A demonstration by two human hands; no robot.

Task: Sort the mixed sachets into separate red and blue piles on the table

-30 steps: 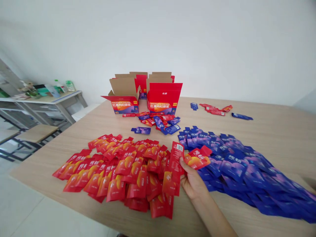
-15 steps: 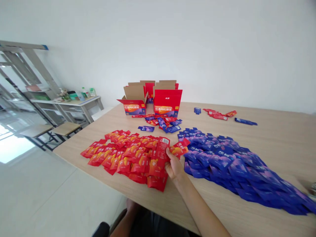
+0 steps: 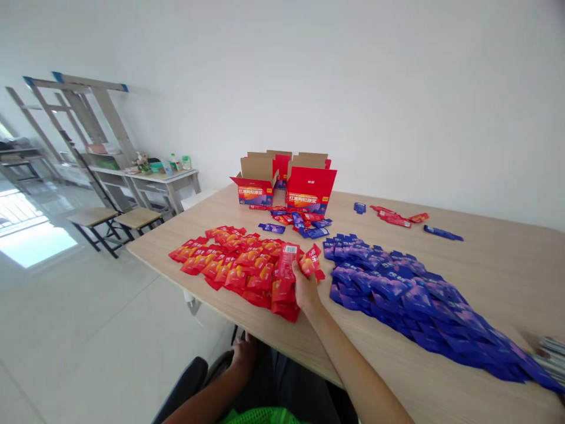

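Observation:
My right hand (image 3: 306, 290) is closed on a red sachet (image 3: 311, 260), its thumb toward the left. Another red sachet (image 3: 289, 262) lies barcode side up against the thumb, on the pile; I cannot tell whether it is gripped too. Overlapping rows of red sachets (image 3: 229, 265) spread to the left of this hand. To its right is a long heap of blue sachets (image 3: 397, 285). Below the table edge, my left hand (image 3: 244, 353) rests by my lap with its fingers loosely extended, holding nothing I can see.
Open red cartons (image 3: 309, 187) with raised brown flaps stand at the back of the table (image 3: 498, 259). Mixed loose sachets (image 3: 304, 222) lie before them. A few more red sachets (image 3: 392, 217) lie at the back right. Stools (image 3: 139, 219) and a side desk stand left.
The view has shifted, so the table sits farther right and my left hand shows more fully. The red sachet in my right hand has turned more upright beside the barcode-side one.

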